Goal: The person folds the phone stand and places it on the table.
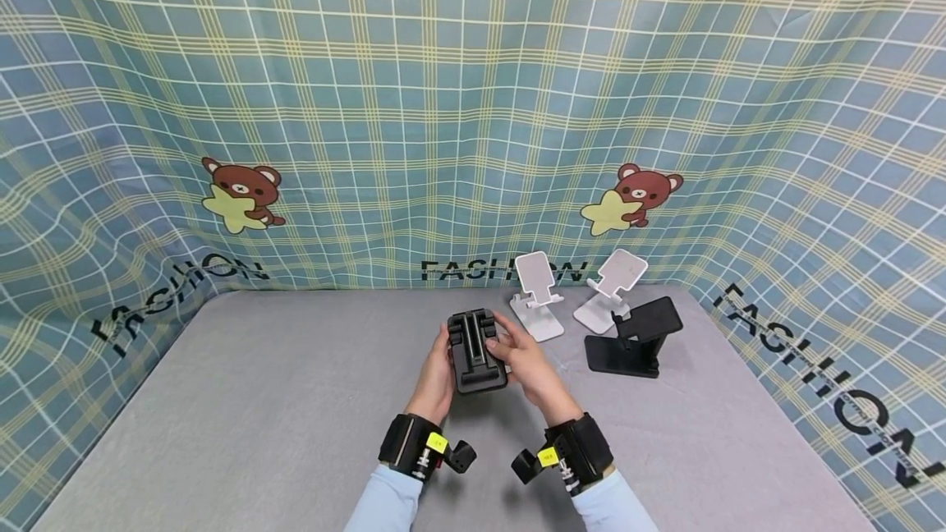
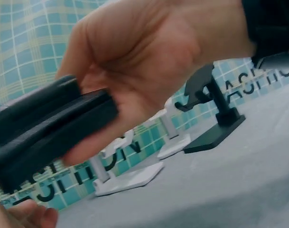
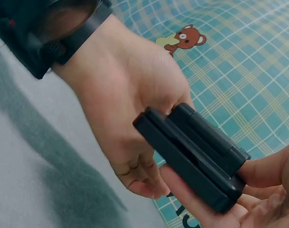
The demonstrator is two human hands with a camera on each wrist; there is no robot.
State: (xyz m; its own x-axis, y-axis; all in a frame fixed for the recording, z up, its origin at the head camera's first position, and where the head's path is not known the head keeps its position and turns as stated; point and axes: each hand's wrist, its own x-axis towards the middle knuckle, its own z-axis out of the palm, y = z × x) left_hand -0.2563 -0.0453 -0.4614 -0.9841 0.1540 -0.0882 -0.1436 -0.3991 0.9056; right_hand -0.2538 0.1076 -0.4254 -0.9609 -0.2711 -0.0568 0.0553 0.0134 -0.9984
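A folded black phone stand (image 1: 476, 351) is held up above the grey table, between both hands. My left hand (image 1: 434, 380) grips its left edge. In the right wrist view, that hand's thumb and fingers (image 3: 187, 194) take the stand from opposite faces. My right hand (image 1: 534, 368) holds the right edge, its thumb on the front face and the other fingers partly hidden behind. The left wrist view shows the folded stand (image 2: 49, 128) edge-on as two dark layers in the left hand (image 2: 139, 52).
Two white phone stands (image 1: 538, 320) (image 1: 621, 271) stand unfolded at the back right of the table (image 1: 296, 401). An unfolded black phone stand (image 1: 624, 355) is in front of them, right of my right hand. A plaid curtain (image 1: 473, 105) encloses the back and sides.
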